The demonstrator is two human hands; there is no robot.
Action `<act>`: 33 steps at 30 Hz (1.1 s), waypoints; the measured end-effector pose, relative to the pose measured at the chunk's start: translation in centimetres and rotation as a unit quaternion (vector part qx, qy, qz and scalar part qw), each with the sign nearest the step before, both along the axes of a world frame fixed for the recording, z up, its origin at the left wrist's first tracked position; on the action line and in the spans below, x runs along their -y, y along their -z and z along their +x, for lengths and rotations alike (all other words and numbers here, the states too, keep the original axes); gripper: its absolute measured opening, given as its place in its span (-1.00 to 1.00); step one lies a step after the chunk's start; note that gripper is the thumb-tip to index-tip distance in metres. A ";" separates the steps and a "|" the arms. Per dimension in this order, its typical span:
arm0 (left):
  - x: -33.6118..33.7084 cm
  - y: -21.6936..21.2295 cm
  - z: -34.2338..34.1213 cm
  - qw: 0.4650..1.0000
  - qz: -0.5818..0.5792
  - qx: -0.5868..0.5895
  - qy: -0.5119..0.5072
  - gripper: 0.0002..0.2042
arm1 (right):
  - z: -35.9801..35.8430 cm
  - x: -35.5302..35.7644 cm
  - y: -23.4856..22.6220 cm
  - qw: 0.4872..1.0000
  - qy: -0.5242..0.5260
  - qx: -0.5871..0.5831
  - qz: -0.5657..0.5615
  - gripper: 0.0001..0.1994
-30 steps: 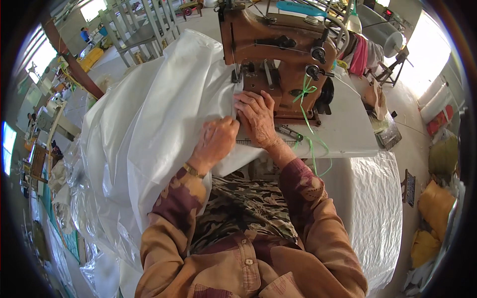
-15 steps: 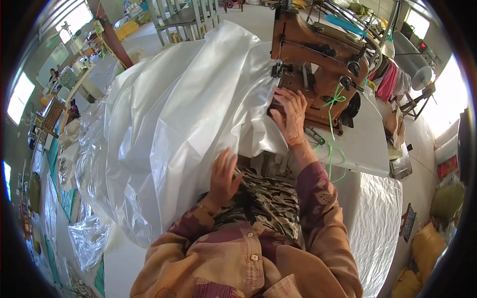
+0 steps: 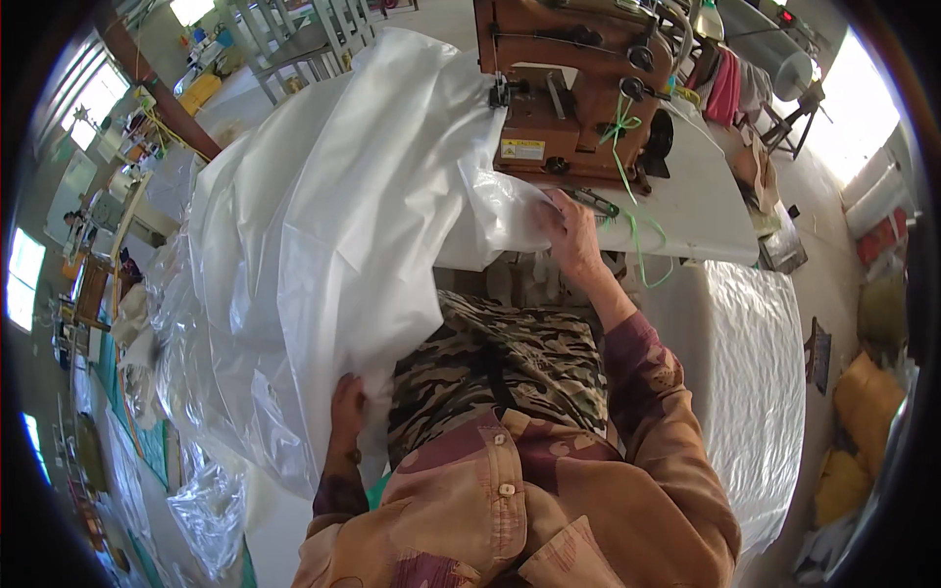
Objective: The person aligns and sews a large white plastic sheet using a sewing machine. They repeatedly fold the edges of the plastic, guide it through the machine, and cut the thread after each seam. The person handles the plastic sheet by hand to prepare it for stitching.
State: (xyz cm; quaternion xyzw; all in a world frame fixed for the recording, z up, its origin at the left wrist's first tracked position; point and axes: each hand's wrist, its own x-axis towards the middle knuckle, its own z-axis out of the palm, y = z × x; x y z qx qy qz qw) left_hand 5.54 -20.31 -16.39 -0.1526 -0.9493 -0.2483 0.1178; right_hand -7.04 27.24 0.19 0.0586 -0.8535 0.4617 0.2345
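Note:
A large, crumpled sheet of whitish translucent plastic [image 3: 343,196] spreads from the brown sewing machine [image 3: 578,108] down across the left side of my lap. By the table's front edge, my right hand [image 3: 571,235] is closed on a bunched corner of the sheet, just below the machine's bed. My left hand [image 3: 348,412] is low on the left against the sheet's near edge. Motion smears its fingers, so their grip is unclear. The sheet's far edge lies beside the machine's needle area [image 3: 500,90].
Green string [image 3: 627,127] hangs from the machine onto the white tabletop [image 3: 686,220]. Small snips [image 3: 593,203] lie beside my right hand. A big plastic-wrapped roll [image 3: 750,392] stands at my right. A grey chair [image 3: 294,44] is beyond the sheet, and clear plastic [image 3: 211,510] lies at lower left.
My right hand has come off the machine bed toward me, now gripping the sheet's corner. My left hand has moved down and left along the sheet. The whole view has shifted.

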 end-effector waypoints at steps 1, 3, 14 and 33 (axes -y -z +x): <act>0.2 -2.7 1.6 0.996 0.081 -0.017 -0.018 -0.75 | 0.4 -0.1 -0.2 1.000 0.014 0.021 0.015 -0.73; -0.4 -7.2 4.5 0.975 0.211 -0.046 -0.054 -0.65 | 1.2 0.0 0.2 0.998 0.040 -0.028 0.049 -0.86; -2.3 -11.9 10.6 0.978 0.148 -0.090 -0.115 -0.23 | 8.4 6.0 -3.0 0.939 0.079 -0.325 0.080 -0.85; -3.5 -13.2 10.4 0.909 0.345 0.052 -0.229 -0.67 | 12.5 17.0 -1.1 0.777 -0.379 0.189 -0.466 -0.55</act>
